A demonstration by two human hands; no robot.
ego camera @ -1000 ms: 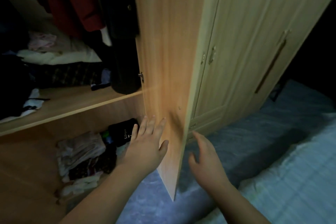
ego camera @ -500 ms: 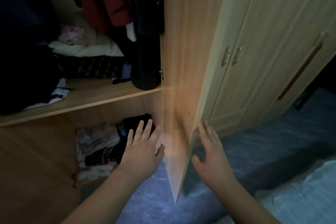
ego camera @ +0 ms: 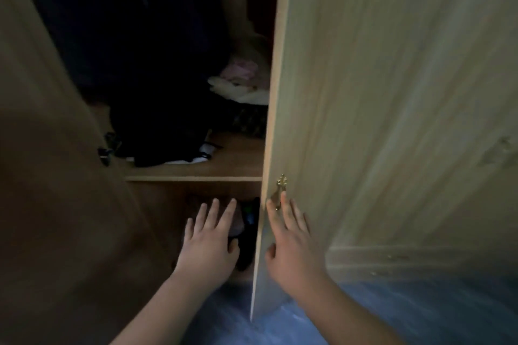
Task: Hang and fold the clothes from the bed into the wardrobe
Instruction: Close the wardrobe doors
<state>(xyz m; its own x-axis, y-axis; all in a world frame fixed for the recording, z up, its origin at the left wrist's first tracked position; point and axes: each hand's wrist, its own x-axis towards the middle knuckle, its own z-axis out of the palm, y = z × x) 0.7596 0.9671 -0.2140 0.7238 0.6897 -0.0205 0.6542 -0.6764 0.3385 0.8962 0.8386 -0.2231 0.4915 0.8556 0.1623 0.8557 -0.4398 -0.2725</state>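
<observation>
1. The right hand (ego camera: 294,244) is laid flat, fingers straight, on the right wardrobe door (ego camera: 378,120) just below its brass handle (ego camera: 281,190); nothing is grasped.
2. The left hand (ego camera: 208,241) is held released in the gap, fingers spread.
3. Folded clothes (ego camera: 241,87) are seen on the shelf (ego camera: 196,173), dark garments at the left.
4. If the door is swung shut, the left fingers could be pinched against its edge.

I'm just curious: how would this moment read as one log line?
left hand: open, by lower shelf | right hand: open, flat on wardrobe door near brass handle | door: ajar
</observation>
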